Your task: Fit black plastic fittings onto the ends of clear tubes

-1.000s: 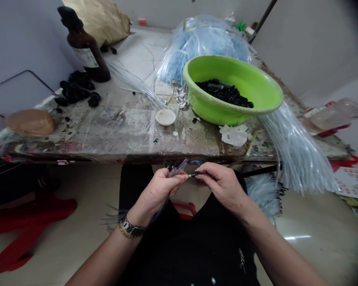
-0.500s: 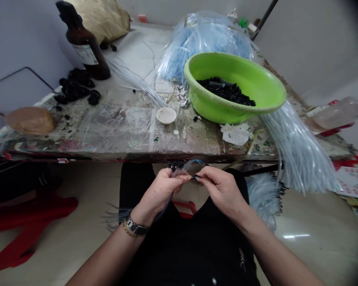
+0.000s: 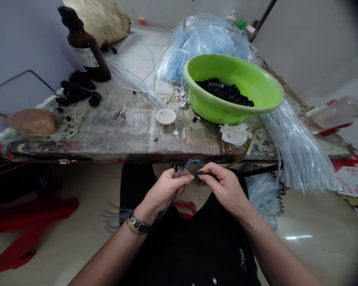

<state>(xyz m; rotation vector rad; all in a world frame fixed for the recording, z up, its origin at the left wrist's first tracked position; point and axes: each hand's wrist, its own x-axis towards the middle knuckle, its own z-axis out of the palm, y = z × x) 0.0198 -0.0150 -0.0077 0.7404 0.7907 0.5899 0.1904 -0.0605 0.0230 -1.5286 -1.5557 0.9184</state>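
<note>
My left hand (image 3: 168, 187) is closed round a bundle of thin clear plastic tubes (image 3: 183, 169), whose tail ends stick out behind my wrist. Small black pieces (image 3: 176, 164) cluster at the front of that bundle, beyond my knuckles. My right hand (image 3: 222, 183) pinches a small black piece (image 3: 200, 172) between thumb and fingertips, a short gap away from my left thumb. Both hands are over my lap, just in front of the table edge. On the table, a green basin (image 3: 203, 113) holds a heap of many small black parts (image 3: 223, 91).
A small white dish (image 3: 166, 116) sits near the table's middle. More clear tubes (image 3: 301, 147) hang over the right edge, with a bagged bluish bundle (image 3: 203, 35) behind. At left stand a brown bottle (image 3: 88, 51), black lumps (image 3: 76, 89) and a brown block (image 3: 32, 122).
My right hand has drawn slightly right, away from my left fingertips, with the black piece in its pinch. The left hand still holds the tubes.
</note>
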